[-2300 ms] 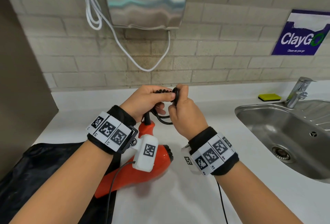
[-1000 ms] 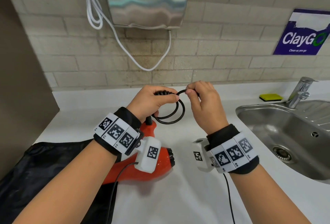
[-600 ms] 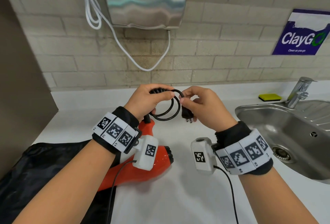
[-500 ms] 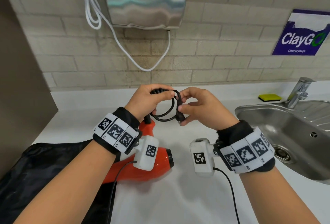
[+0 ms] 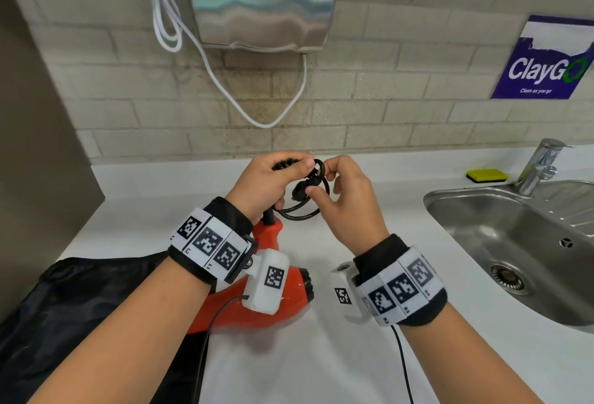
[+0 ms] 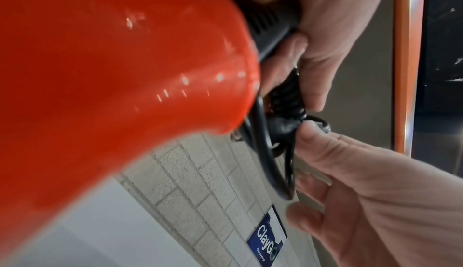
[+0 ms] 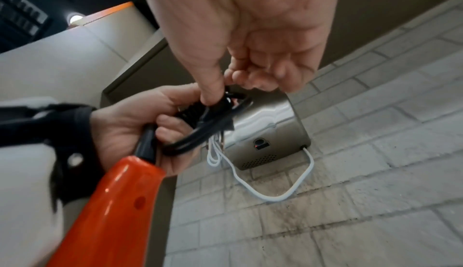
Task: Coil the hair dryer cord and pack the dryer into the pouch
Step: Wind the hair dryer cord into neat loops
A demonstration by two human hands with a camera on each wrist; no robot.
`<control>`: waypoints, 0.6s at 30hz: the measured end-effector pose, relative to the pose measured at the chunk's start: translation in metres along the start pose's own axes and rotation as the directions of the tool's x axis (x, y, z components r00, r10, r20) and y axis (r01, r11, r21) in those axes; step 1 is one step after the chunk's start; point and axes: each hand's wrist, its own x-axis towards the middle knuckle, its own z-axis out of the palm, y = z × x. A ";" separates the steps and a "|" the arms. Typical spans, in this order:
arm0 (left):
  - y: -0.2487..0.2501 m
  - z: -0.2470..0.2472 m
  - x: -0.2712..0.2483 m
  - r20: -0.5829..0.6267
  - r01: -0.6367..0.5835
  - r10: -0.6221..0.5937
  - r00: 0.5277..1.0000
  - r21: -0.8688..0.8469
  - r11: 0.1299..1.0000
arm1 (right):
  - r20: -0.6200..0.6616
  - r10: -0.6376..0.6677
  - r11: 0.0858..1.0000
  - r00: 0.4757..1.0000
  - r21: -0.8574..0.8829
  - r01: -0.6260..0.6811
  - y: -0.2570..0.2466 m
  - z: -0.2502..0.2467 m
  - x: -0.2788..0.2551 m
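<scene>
1. The left hand (image 5: 263, 183) is curled round the bundled loops of the black cord (image 5: 302, 207), thumb on top, holding the coil above the white counter (image 5: 321, 355).
2. The right hand (image 5: 345, 197) pinches the plug (image 5: 305, 183) end of the cord between thumb and fingertips, right against the coil; its other fingers are loosely bent.
3. The two hands meet at the coil, the right hand at 3 o'clock of the left.
4. The orange hair dryer (image 5: 276, 304) lies on the counter at 6 o'clock of the hands, its handle pointing up to the left hand, where the cord leaves it.
5. The black pouch (image 5: 80, 307) lies flat at 8 o'clock of the dryer, partly under it.
6. The left wrist view shows the dryer body (image 6: 112, 73) large and blurred, with the cord loops (image 6: 265, 162) hanging between both hands.
7. The right wrist view shows the thumb pressed on the plug (image 7: 220, 103) and the dryer handle (image 7: 117, 208) coming up to the left palm (image 7: 125, 124), which the head view hides.
8. Only the head view shows the pouch, the sink (image 5: 501, 242) at 3 o'clock and the yellow sponge (image 5: 487, 175) by the tap (image 5: 540, 165).
9. A steel hand dryer (image 5: 262, 1) hangs on the tiled wall at 12 o'clock.
</scene>
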 end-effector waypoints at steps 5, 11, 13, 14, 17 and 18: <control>0.003 0.002 -0.004 0.074 0.029 -0.026 0.997 -0.037 0.999 | -0.071 -0.036 0.996 0.997 0.073 0.041 0.002 0.014 0.002; 0.008 0.005 -0.009 0.071 0.008 -0.011 0.997 0.046 0.999 | 0.064 0.029 0.979 0.998 0.200 -0.041 0.006 0.018 0.004; 0.010 0.006 -0.010 0.073 -0.017 0.013 0.997 0.045 0.999 | 0.159 0.052 0.979 0.986 0.188 -0.082 0.005 0.015 0.004; 0.011 0.007 -0.010 0.076 -0.032 0.030 0.997 0.032 0.999 | 0.195 0.051 0.981 0.980 0.175 -0.086 0.005 0.014 0.003; 0.011 0.006 -0.010 0.076 -0.048 0.047 0.996 0.003 0.999 | 0.265 0.027 0.985 0.964 0.158 -0.071 0.006 0.007 0.003; 0.010 0.005 -0.010 0.071 -0.050 0.050 0.996 -0.001 0.999 | 0.284 0.007 0.987 0.959 0.155 -0.053 0.008 0.006 0.002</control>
